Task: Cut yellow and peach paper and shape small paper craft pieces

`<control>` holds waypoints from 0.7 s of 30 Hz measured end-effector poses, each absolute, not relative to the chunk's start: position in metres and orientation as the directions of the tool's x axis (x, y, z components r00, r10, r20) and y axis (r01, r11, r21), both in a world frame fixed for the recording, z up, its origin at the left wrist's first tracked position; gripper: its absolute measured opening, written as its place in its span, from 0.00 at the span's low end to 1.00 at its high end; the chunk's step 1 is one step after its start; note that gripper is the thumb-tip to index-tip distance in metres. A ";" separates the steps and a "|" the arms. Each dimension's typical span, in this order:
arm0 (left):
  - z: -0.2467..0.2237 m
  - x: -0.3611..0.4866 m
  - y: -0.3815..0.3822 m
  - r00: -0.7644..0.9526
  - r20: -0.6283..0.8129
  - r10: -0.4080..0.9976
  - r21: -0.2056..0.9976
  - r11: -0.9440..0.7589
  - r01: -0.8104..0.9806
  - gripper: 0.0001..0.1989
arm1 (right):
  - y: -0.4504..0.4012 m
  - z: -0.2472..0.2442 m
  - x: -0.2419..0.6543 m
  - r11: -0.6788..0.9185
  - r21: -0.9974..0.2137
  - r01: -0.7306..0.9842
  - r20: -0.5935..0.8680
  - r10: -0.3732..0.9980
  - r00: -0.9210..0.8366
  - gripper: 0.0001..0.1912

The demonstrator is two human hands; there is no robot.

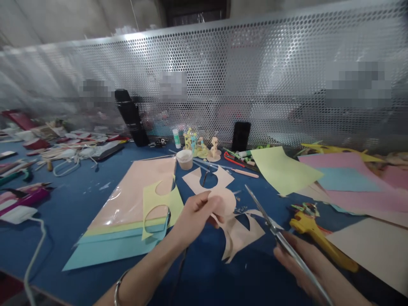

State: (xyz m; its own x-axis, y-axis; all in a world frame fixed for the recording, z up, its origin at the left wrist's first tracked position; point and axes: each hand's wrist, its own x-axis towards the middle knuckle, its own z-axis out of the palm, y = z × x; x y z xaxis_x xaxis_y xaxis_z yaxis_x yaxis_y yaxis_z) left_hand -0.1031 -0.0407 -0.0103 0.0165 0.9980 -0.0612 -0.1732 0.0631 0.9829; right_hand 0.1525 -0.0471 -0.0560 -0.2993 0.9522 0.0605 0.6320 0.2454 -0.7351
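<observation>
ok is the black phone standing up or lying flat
Upright: the phone stands on a short edge before the metal mesh, its tall dark face showing.

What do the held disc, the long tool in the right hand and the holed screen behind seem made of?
Disc: paper or thin card, matte pale peach, thin-edged. Long tool: metal, likely steel, smooth and silvery with bright streaks. Screen: probably sheet metal, grey with a sheen, glinting around its punched holes.
</observation>
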 end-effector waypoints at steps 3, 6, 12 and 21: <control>-0.010 -0.101 -0.039 -0.016 -0.085 0.996 0.952 0.076 -0.295 0.10 | -0.039 -0.069 0.157 0.326 -0.426 0.844 0.085 0.943 -0.322 0.16; -0.008 -0.099 -0.037 -0.040 -0.127 0.991 0.913 0.101 -0.396 0.10 | -0.039 -0.070 0.155 0.363 -0.209 0.908 0.051 0.931 -0.361 0.11; -0.003 -0.102 -0.038 -0.259 -0.081 0.963 0.853 -0.067 -0.517 0.08 | -0.053 -0.036 0.121 0.550 -0.173 0.817 0.018 0.831 -0.555 0.06; 0.006 -0.111 -0.042 -0.445 -0.045 0.894 0.821 -0.221 -0.527 0.08 | -0.028 -0.029 0.096 0.689 -0.192 0.699 0.046 0.717 -0.695 0.11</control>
